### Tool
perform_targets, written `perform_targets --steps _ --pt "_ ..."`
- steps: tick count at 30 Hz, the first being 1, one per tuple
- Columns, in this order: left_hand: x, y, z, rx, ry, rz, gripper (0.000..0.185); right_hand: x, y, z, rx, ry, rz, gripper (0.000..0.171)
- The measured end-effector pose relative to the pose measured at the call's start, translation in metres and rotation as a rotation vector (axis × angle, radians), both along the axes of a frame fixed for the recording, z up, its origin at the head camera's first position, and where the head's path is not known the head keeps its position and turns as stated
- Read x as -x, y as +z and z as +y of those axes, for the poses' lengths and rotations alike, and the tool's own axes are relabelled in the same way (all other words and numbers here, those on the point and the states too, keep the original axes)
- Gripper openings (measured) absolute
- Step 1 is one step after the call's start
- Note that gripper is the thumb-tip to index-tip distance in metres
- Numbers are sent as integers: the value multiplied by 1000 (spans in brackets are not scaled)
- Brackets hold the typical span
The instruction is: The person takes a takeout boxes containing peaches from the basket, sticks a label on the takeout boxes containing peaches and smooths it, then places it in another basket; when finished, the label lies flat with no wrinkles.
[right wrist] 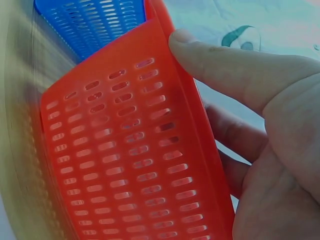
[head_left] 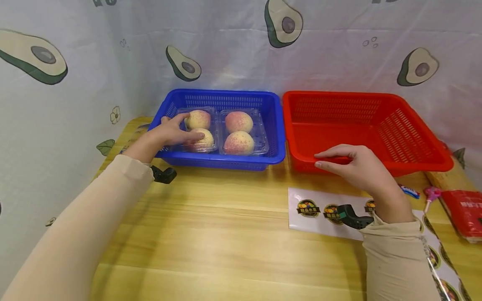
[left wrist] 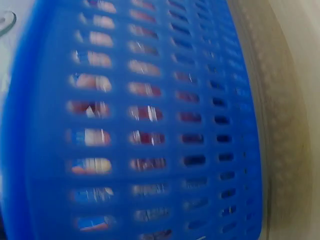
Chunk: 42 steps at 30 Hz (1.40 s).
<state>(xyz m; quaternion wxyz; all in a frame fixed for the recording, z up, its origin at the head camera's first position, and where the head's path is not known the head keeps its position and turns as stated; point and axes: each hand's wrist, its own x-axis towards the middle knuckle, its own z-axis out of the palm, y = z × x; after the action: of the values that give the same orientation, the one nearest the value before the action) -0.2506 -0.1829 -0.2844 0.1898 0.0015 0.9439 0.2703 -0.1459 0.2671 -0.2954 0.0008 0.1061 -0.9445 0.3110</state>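
Note:
The left hand [head_left: 175, 131] reaches over the near-left rim of a blue plastic basket [head_left: 226, 160]. Its thumb and a finger are spread across a clear plastic box [head_left: 214, 144] holding two peaches; whether they touch the lid is hard to tell. Beside it in the same basket sits a second clear box [head_left: 263, 144], also with two peaches. At the near rim of a red plastic basket [head_left: 331, 133], the right hand [head_left: 355, 165] has its thumb outside and its fingers inside, pinching the edge. The right wrist view shows this red basket's [right wrist: 125, 135] slotted wall and the thumb on its rim.
A sheet of round fruit labels [head_left: 320, 211] lies before the red basket. To the right are a pink-topped stick [head_left: 432, 194], a small blue packet [head_left: 409, 191] and a red package [head_left: 465, 211]. An avocado-print curtain [head_left: 233, 50] hangs behind.

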Motion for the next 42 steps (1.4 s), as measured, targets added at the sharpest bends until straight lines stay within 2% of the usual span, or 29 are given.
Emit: perform_targets --steps 8,12,15,20,23,30,36,39,42 --pt "5 -3 -2 -71 -42 -75 107 0 -1 0 -16 -9 -3 36" --pt "5 0 -1 -91 -18 -105 108 0 -1 1 -17 -10 -5 38" --pt "5 4 -1 -69 -22 -95 107 0 -2 2 -19 -10 -3 39" --pt "6 13 5 37 -51 -54 107 -1 -1 3 -26 -14 0 39" --pt "7 18 7 64 -46 -43 104 -1 0 3 -31 -13 6 38" --pt "5 23 14 -7 -54 -5 95 0 1 2 -30 -14 -1 39" --pt "2 26 21 16 -62 -7 93 0 1 1 -24 -8 -8 39" --pt "0 24 21 7 -37 -3 92 0 0 -1 -17 -9 -25 40" --pt "-3 22 20 -37 22 23 89 -1 0 -1 -15 -6 -27 40"
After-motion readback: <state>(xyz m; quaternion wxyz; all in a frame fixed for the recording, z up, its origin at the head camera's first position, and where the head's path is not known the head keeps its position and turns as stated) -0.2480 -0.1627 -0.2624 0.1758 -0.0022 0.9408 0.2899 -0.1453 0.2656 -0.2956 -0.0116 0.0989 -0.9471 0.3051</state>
